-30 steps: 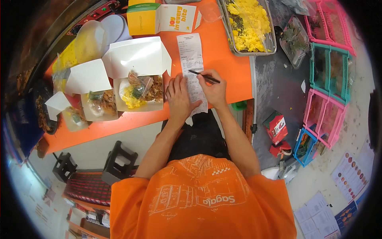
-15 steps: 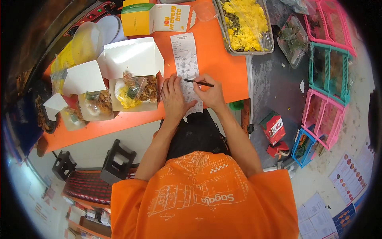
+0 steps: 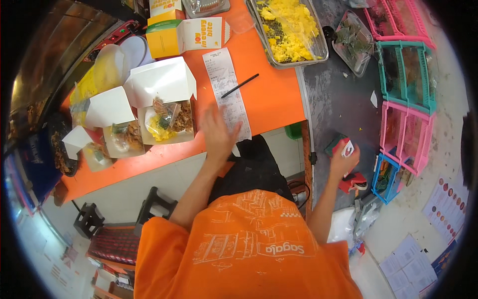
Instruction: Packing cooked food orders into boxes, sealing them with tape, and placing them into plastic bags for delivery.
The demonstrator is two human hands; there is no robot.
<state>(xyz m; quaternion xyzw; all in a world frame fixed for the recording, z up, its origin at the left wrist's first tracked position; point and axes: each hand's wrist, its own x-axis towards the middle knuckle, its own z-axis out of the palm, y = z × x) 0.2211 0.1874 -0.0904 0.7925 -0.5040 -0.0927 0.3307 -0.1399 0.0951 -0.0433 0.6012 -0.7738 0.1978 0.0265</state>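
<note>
A long printed receipt (image 3: 225, 74) lies on the orange counter, with a black pen (image 3: 241, 85) resting across it. My left hand (image 3: 219, 135) is beside the receipt's lower left edge, slightly blurred, its fingers stretched and thumb apart, holding nothing. Over on the dark counter, my right hand (image 3: 347, 159) has its fingers around a small red and green box (image 3: 334, 145) with a white label. To the left stand three open white food boxes; the largest box (image 3: 169, 135) contains yellow scrambled egg, browned fried pieces and a small clear bag.
A clear tray of yellow egg (image 3: 291, 30) spans the back of the counters. Beside it sits a clear container of green leaves (image 3: 352, 42). Pink, teal and blue baskets (image 3: 406, 74) line the right side. Another red carton (image 3: 352, 183) lies below my right hand.
The pen has left my right hand and now lies on the receipt. My right hand has moved right onto the red and green box. My left hand has lifted off the receipt's left edge.
</note>
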